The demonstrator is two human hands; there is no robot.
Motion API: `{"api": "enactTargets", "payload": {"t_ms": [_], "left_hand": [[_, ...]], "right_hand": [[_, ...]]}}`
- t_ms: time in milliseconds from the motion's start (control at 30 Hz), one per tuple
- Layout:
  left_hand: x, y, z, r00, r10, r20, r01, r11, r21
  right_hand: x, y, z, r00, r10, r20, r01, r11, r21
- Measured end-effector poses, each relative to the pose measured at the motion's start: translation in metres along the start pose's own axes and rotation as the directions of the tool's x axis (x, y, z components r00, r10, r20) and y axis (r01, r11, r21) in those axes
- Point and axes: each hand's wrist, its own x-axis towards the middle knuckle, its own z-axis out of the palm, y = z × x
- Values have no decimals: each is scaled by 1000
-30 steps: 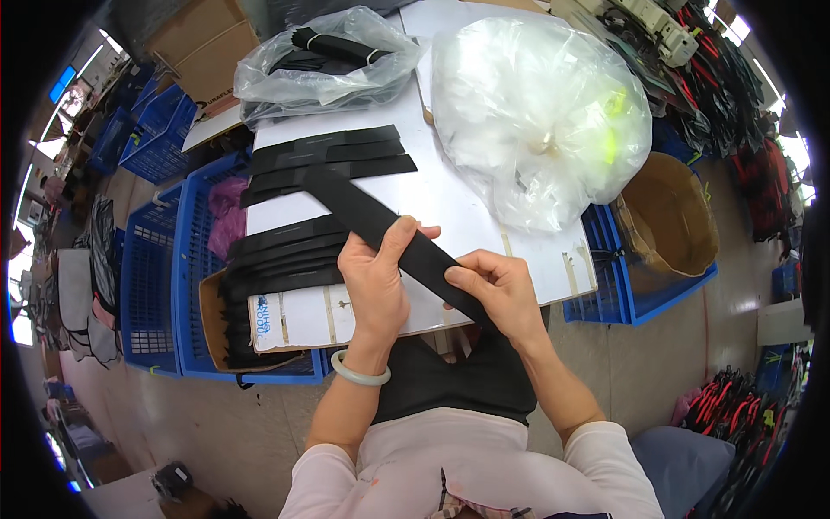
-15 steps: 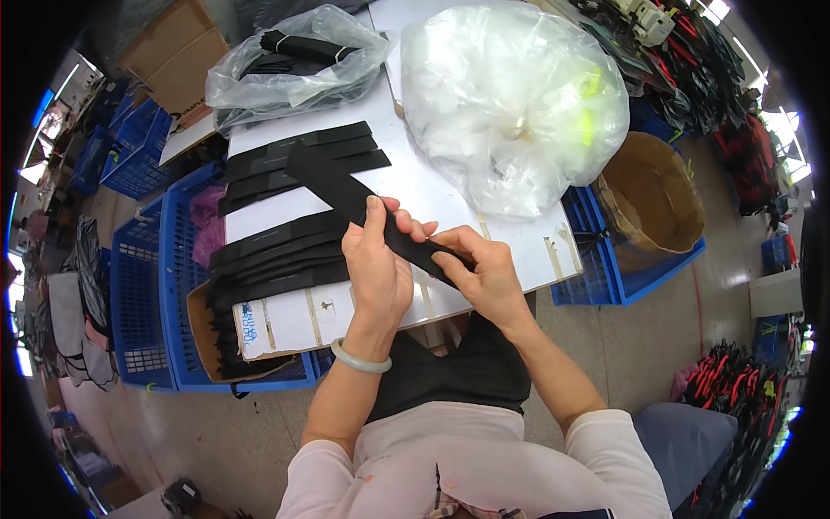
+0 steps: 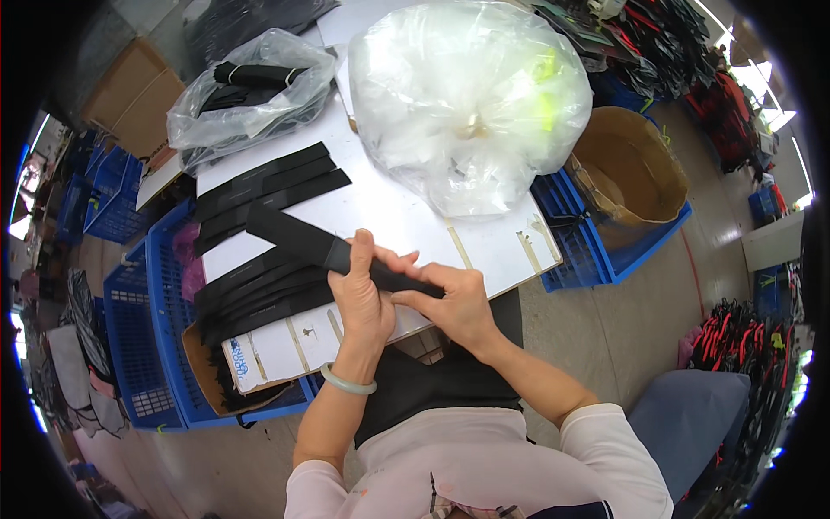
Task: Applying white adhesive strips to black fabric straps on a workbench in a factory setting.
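Note:
A black fabric strip (image 3: 294, 235) slants across the front of the white table, held above it in both hands. My left hand (image 3: 361, 294) is closed around its middle, thumb on top. At the near right end my right hand (image 3: 458, 303) pinches the strip between thumb and fingers. The strip's far end reaches left, over two groups of similar pieces. One group of black strips (image 3: 268, 186) lies fanned out farther back; a thicker overlapping row of black strips (image 3: 259, 298) lies at the table's left front.
A large, puffed clear plastic bag (image 3: 467, 104) covers the table's (image 3: 285, 346) back right. An open plastic bag (image 3: 251, 117) holding bundled black pieces sits at back left. Blue crates (image 3: 169, 346) stand on the left; a brown bin (image 3: 627, 164) sits in a blue crate on the right.
The whole view has tilted and shifted a little. Both hands still grip the black strip, and its angle is slightly flatter. My right thumb has moved back along the strip's near end.

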Motion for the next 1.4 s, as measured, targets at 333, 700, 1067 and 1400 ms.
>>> {"api": "enactTargets", "payload": {"t_ms": [333,700,1067,1400], "left_hand": [[9,10,-6,984,-84,-157,87,996,8],[-5,9,-26,977,-121,-173,112,992,-60],[-21,0,9,982,-147,118,152,988,-35],[-33,10,-14,991,-13,133,13,1000,4]], "right_hand": [[117,74,-58,801,-505,-322,249,769,-588],[120,83,-63,726,-670,-152,274,484,-831],[29,-21,-44,907,-420,-28,389,861,-328],[22,-25,-24,958,-174,227,138,977,164]]}}
